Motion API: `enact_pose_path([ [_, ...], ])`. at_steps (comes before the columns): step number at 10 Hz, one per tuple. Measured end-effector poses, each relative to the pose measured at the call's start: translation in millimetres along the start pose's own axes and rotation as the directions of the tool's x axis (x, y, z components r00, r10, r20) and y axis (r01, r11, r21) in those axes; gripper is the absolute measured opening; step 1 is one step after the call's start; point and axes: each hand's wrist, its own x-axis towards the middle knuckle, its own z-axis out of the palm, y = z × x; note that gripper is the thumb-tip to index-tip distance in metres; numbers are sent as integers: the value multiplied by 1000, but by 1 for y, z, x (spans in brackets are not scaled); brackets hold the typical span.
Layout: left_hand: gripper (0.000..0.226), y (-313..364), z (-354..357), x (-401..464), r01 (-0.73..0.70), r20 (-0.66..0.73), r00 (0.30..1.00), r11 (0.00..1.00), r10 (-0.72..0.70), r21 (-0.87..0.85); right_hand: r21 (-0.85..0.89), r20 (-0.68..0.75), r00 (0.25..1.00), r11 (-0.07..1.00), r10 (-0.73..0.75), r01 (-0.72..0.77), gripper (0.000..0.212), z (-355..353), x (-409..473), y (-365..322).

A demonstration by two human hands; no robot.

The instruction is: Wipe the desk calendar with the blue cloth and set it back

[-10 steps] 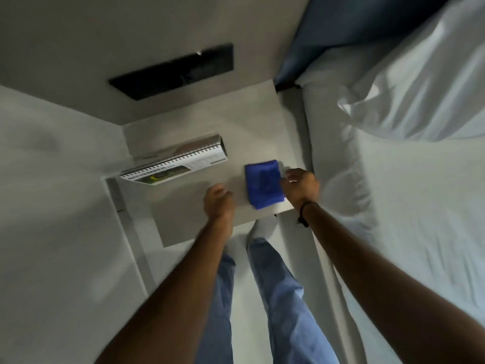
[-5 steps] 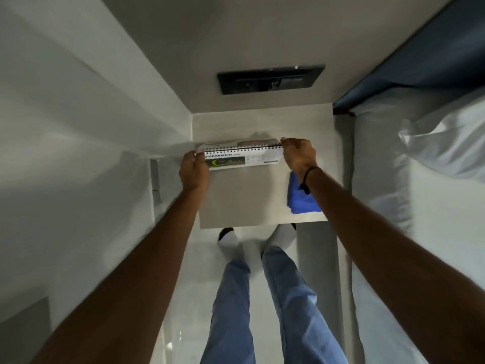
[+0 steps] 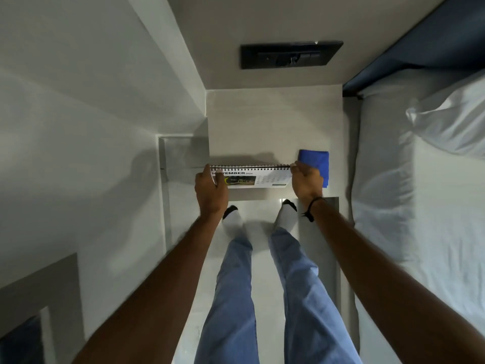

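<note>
The desk calendar (image 3: 258, 177), white with a black spiral binding along its top and a November page facing me, is held over the front part of the small bedside table (image 3: 273, 122). My left hand (image 3: 210, 191) grips its left end and my right hand (image 3: 305, 182) grips its right end. The folded blue cloth (image 3: 316, 164) lies on the table's right side, just behind and beside my right hand, partly hidden by it.
A white wall (image 3: 91, 127) closes in on the left. The bed (image 3: 420, 193) with a white pillow (image 3: 451, 122) runs along the right. A black switch panel (image 3: 291, 55) sits on the wall behind the table. My legs and socked feet (image 3: 262, 222) stand below.
Both hands left the cloth and table, took the calendar by its ends, and drew it from the table's back toward the front edge. The cloth stays on the right side.
</note>
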Motion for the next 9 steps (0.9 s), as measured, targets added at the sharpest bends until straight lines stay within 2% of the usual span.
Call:
enact_pose_path([
  [3,43,-22,4,-6,-76,-39,996,996,75,-43,98,-9,998,993,-68,69,37,3,1,14],
  [4,46,-25,7,-8,-45,-26,999,996,43,-72,91,14,998,994,-57,55,39,-1,3,17],
  [5,57,-22,2,-17,38,10,999,999,-37,-31,66,30,999,998,-10,8,50,-15,-4,12],
  [6,63,-5,-21,-35,-37,9,999,996,36,85,76,-11,998,995,-62,63,52,-42,-22,-8],
  [7,63,33,-54,-52,-117,-21,992,980,122,162,133,-4,986,977,-169,168,37,-78,-42,-47],
  [8,66,68,-76,-77,32,-117,993,996,-23,79,185,8,971,955,-238,232,35,-110,-64,-79],
  [9,69,100,-94,-110,70,-155,986,996,-61,53,232,27,952,928,-304,290,28,-138,-91,-106],
])
